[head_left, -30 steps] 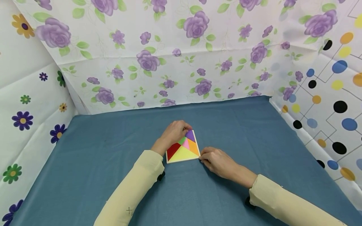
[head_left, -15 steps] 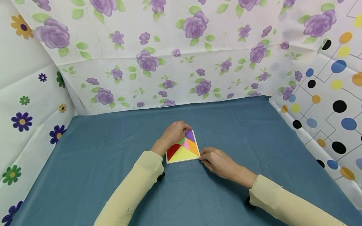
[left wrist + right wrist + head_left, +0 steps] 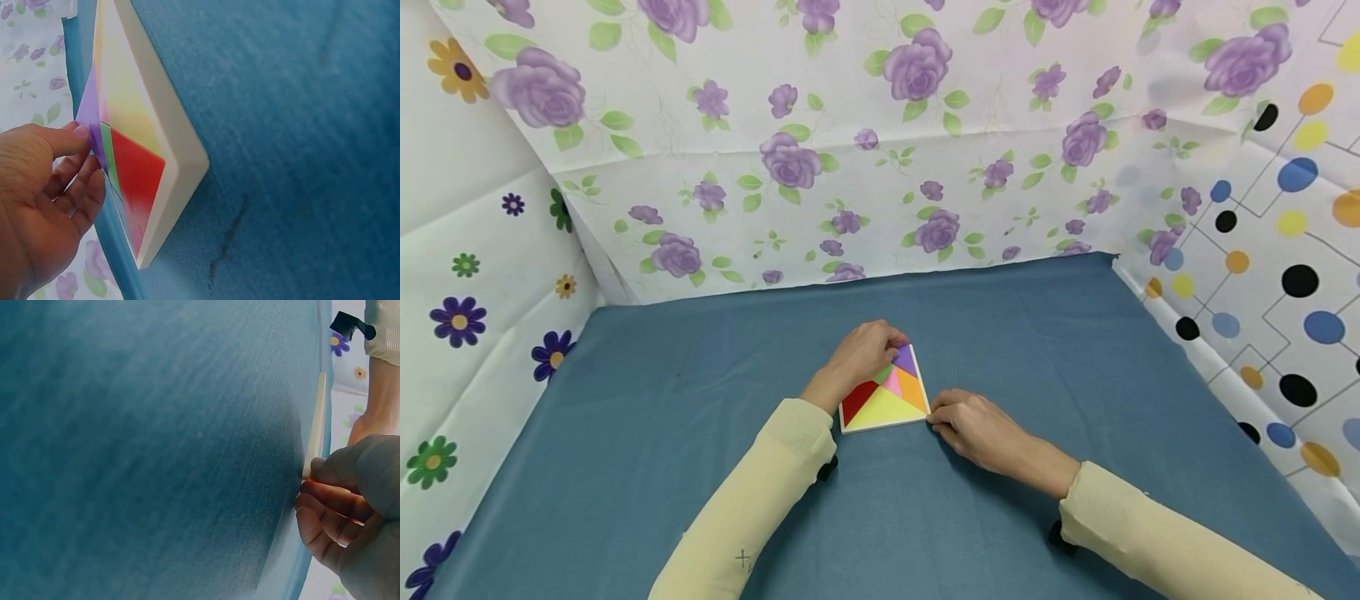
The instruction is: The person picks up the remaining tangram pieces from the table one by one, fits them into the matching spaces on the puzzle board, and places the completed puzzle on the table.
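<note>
A square tangram puzzle (image 3: 886,408) lies on the blue cloth, its pale frame (image 3: 181,150) filled with coloured pieces. Red, yellow, green, pink, orange and purple show in the head view. My left hand (image 3: 859,358) reaches over its far left part and hides some pieces. In the left wrist view, the thumb presses on the purple piece (image 3: 90,119) while the other fingers curl at the puzzle's far edge. My right hand (image 3: 976,427) pinches the near right corner with thumb and forefinger; the frame's side (image 3: 315,428) shows edge-on in the right wrist view.
Blue cloth (image 3: 1037,350) covers the table around the puzzle. A flowered sheet (image 3: 850,142) hangs along the back edge. Patterned sheets stand at the left (image 3: 490,250) and the right (image 3: 1285,317). A black band part (image 3: 350,326) sits at the left wrist.
</note>
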Available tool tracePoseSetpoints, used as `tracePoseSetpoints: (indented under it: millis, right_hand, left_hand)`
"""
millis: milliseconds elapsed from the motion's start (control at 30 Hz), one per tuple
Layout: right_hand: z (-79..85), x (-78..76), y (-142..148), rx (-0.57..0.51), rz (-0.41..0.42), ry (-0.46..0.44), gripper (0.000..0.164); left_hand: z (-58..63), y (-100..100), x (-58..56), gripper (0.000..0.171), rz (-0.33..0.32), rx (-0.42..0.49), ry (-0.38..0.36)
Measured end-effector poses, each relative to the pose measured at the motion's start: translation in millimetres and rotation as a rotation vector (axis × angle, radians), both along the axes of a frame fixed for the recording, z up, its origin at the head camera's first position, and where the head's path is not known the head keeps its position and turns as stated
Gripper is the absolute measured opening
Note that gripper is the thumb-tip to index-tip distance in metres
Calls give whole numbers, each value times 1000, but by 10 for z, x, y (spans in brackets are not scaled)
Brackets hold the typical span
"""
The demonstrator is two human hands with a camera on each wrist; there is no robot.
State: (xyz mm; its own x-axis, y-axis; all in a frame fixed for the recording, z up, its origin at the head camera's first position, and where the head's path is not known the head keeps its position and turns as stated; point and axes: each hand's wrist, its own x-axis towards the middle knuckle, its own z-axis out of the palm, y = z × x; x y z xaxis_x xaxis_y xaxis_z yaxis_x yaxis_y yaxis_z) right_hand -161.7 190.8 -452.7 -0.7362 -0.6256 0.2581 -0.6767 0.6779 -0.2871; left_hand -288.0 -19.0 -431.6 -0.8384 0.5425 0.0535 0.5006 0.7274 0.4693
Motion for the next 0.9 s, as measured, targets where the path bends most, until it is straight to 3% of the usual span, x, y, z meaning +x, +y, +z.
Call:
tracePoseSetpoints:
  millis: [300,900]
  right_hand:
    - [-23,-5,5,-14,12,30,12]
    - [-7,-5,12,-12,6,4,13]
  left_hand:
    - [-14,8,1,27,-5,1,25]
    - [-39,6,7,32,-24,-9,41]
